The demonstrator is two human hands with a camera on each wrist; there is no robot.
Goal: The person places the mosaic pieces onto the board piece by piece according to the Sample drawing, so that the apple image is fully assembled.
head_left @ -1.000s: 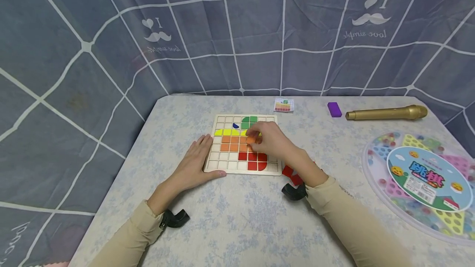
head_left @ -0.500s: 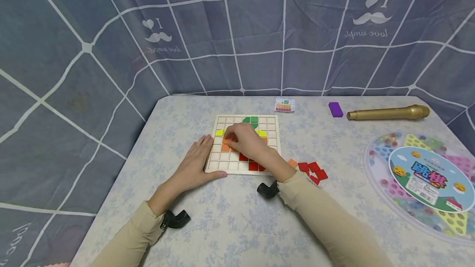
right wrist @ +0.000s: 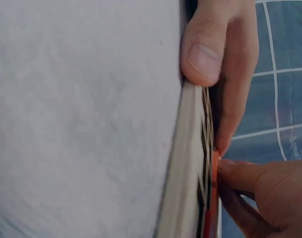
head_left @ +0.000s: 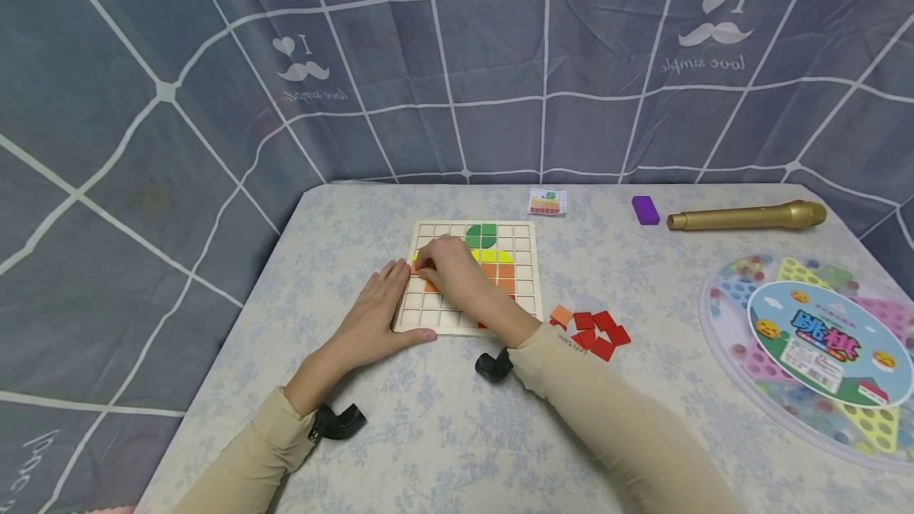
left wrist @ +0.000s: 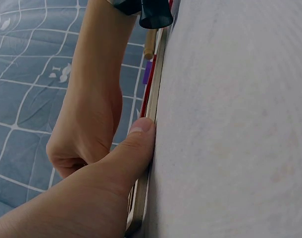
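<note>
A wooden grid board (head_left: 524,276) lies on the table, partly filled with green, yellow, orange and red tiles. My left hand (head_left: 385,300) rests flat beside its left edge, and the thumb (left wrist: 141,129) presses the near rim. Over the left part of the board my right hand (head_left: 426,263) pinches an orange tile (right wrist: 215,191), which sits edge-on against the board's surface in the right wrist view. Much of the orange and red rows is hidden under that hand.
Loose red tiles (head_left: 600,331) and one orange tile (head_left: 562,314) lie just right of the board. A small pattern card (head_left: 547,202), a purple block (head_left: 646,210) and a golden microphone (head_left: 746,217) lie at the back. A round game box (head_left: 821,347) fills the right side.
My right hand has moved left across the board with the orange tile, from the middle right to the left columns. That uncovered the loose tiles. The left hand stayed put.
</note>
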